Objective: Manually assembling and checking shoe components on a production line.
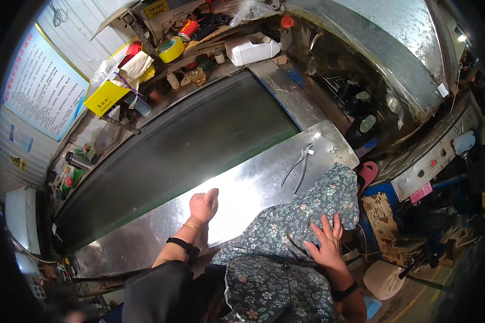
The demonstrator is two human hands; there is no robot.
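My left hand point(203, 205) is closed in a fist over the bright metal plate point(140, 237), close to the edge of a dark belt; nothing shows sticking out of it. A yellow bangle and a black band circle that wrist. Fingers spread, my right hand point(327, 242) lies flat on a dark floral cloth point(285, 220), which drapes from my front over the plate's right part. Beyond the cloth, long-handled pincers point(300, 167) rest on the plate, their jaws pointing away from me. Neither hand touches them.
The wide dark belt point(183, 151) runs behind the plate. A ledge beyond it carries a yellow box point(105, 97), a roll of yellow tape point(170, 49) and a white plastic jug point(253, 49). To the right are a control panel point(434, 164) with buttons and a pink slipper point(368, 173).
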